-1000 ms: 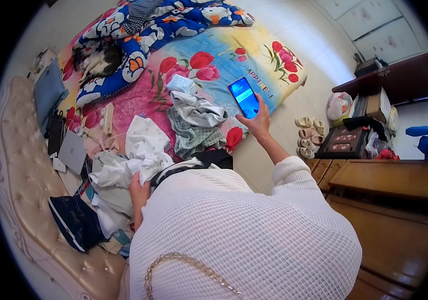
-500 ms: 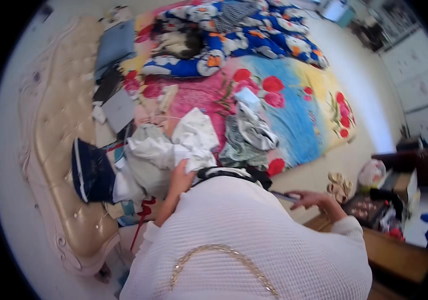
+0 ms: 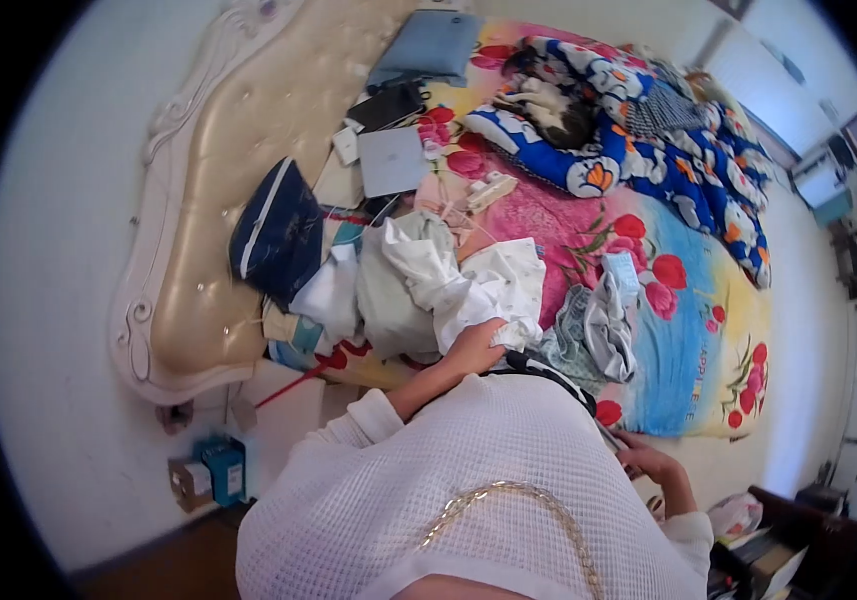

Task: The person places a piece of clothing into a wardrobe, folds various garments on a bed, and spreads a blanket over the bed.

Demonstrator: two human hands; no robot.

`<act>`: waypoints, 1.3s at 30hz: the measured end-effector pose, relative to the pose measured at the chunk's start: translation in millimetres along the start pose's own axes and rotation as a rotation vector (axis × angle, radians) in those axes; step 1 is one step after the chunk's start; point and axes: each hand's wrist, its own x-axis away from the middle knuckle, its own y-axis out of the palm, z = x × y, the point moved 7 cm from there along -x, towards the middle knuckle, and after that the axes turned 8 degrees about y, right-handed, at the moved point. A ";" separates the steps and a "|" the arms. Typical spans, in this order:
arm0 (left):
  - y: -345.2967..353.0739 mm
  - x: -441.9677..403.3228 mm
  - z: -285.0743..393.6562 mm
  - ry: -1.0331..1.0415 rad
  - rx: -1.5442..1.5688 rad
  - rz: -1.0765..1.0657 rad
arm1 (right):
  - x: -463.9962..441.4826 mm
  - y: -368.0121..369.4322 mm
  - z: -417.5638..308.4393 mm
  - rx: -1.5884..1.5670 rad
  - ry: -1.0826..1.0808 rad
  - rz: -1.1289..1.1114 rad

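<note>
My left hand (image 3: 475, 348) is closed on the edge of a white garment (image 3: 499, 280) with small dark specks, which lies bunched on the bed. A grey-green cloth (image 3: 397, 315) lies against it on the left. At my right side, my right hand (image 3: 651, 460) is closed around a slim grey flat object (image 3: 609, 437), seen nearly edge-on; its kind is unclear. Beyond it, on the bed, are a light grey garment (image 3: 609, 330) and a patterned green cloth (image 3: 567, 335). My white knit top hides part of the bed's near edge.
A padded headboard (image 3: 219, 180) stands on the left. On the bed lie a navy bag-like item (image 3: 279, 235), a silver laptop (image 3: 392, 160), a white power strip (image 3: 492, 190), a blue patterned quilt (image 3: 639, 150) and a cat (image 3: 554, 110). Boxes (image 3: 221, 472) stand by the wall.
My view has swung left, so the bed and headboard sit further right in view. The left hand keeps its hold on the white garment; the right hand still holds the flat object.
</note>
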 end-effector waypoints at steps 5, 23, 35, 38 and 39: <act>3.8 -0.5 2.6 0.006 0.022 0.023 | -17.0 -5.7 -0.2 0.022 -0.064 -0.088; 5.4 -3.8 4.7 0.048 0.061 -0.004 | -22.5 12.6 -30.6 -0.277 -0.076 0.007; 5.7 5.5 4.5 0.002 0.059 -0.031 | -46.2 7.3 77.6 -0.427 -0.136 -0.171; 1.5 7.0 6.3 -0.048 0.044 -0.050 | -39.7 -10.1 121.4 -0.426 -0.084 -0.110; 1.1 8.1 6.4 -0.085 0.054 -0.055 | -24.3 -14.2 121.9 -0.420 -0.029 -0.066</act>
